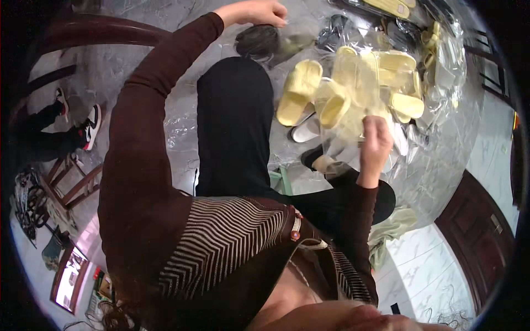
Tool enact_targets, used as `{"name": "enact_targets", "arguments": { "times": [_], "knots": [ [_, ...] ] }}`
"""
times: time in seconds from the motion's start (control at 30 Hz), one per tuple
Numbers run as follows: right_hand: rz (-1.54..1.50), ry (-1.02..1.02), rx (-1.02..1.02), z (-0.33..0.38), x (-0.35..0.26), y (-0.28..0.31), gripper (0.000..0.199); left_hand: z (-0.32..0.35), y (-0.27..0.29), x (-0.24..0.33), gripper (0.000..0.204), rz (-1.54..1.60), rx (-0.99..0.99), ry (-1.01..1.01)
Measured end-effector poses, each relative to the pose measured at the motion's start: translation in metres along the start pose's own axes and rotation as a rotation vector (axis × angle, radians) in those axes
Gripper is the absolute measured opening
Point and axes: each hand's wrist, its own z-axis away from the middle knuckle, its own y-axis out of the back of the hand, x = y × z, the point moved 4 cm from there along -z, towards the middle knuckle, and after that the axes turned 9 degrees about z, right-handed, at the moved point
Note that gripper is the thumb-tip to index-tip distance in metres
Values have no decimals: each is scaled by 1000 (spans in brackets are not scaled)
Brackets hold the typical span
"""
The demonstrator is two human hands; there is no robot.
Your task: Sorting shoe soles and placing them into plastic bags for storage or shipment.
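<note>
My left hand (258,12) is stretched far forward with its fingers curled closed. A dark, rounded, blurred object (257,42) lies right below it; what the fingers hold, if anything, I cannot make out. My right hand (376,142) is raised over my right leg, its fingers pinching a clear plastic bag (356,83). Beyond this hand lies a pile of yellow slippers, partly seen through the plastic. One yellow slipper (300,92) lies at the pile's left edge, and another (407,105) at its right. A white slipper (306,130) shows below them.
Clear plastic wrapping (441,110) spreads over the grey floor on the right. More yellow slippers (389,6) lie at the far edge. At left are another person's shoes (93,127) and a wooden stool (80,185). Part of a green stool (281,181) shows beneath me. A dark door (477,231) stands right.
</note>
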Motion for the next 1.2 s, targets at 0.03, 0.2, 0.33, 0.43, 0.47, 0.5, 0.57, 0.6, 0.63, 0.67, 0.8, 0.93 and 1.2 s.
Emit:
{"name": "enact_targets", "arguments": {
  "times": [0.03,0.2,0.33,0.43,0.47,0.5,0.57,0.6,0.63,0.67,0.8,0.93,1.2],
  "knots": [
    [-5,1,18,-4,2,0,10,-2,-3,17,26,-4,-59,-43],
    [-472,-465,67,14,6,21,15,5,-39,101,27,-37,-236,-4],
    [-50,-238,-28,14,7,29,12,9,-71,121,21,16,-127,131],
    [-610,-366,178,19,2,41,16,29,-107,111,26,-73,-90,130],
    [-612,-369,192,22,6,40,16,38,-117,105,29,-107,-75,138],
    [-428,-241,163,24,13,39,17,43,-127,109,29,-111,-94,124],
    [-66,22,84,23,13,34,19,52,-127,119,23,146,137,19],
    [-70,27,91,21,15,37,19,56,-124,124,21,274,261,-31],
    [-121,-34,67,17,20,41,20,56,-128,129,21,267,261,-36],
    [-173,-111,38,22,20,44,20,61,-135,139,20,298,312,-140],
    [-401,-206,98,38,-3,53,21,66,-161,163,18,229,515,-426],
    [-154,-147,97,54,13,55,22,78,-177,173,18,159,640,-457],
    [-393,-225,42,64,-20,74,20,119,-167,248,12,240,682,-510]
  ]
}}
